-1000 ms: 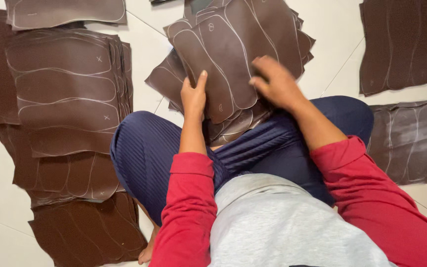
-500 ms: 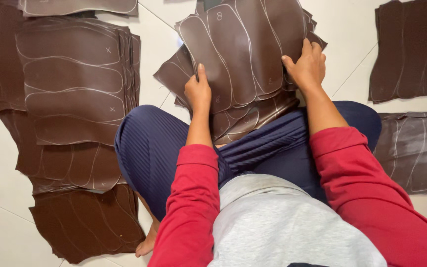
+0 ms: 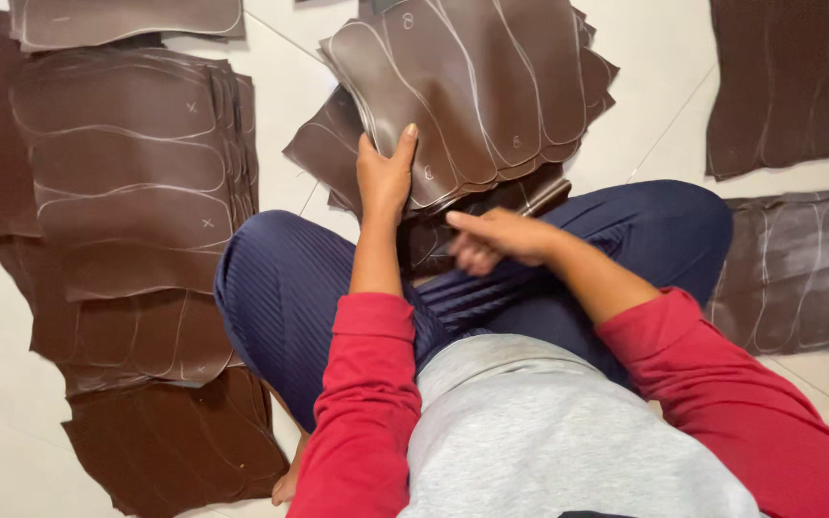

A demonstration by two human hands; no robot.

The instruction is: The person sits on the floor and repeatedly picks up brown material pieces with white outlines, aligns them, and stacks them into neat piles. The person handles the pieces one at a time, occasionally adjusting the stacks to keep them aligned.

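A thick stack of dark brown leather sheets [image 3: 491, 86], marked with white chalk outlines, lies on the floor in front of my crossed legs in navy trousers. My left hand [image 3: 384, 173] presses flat on the near left edge of this stack, fingers together and pointing away. My right hand [image 3: 496, 238] hovers over my lap just below the stack's near edge, index finger stretched to the left and the other fingers curled. It is blurred and I see nothing in it. Both sleeves are red.
Another pile of outlined brown sheets [image 3: 131, 163] lies at the left, with more sheets [image 3: 175, 441] spread below it. Plain brown sheets [image 3: 793, 82] lie at the top right, one outlined sheet [image 3: 798, 273] beside my right knee. White floor tiles [image 3: 654, 105] show between them.
My right hand has left the stack's right edge and come down and left over my lap. My left hand has stayed on the stack's near left edge.
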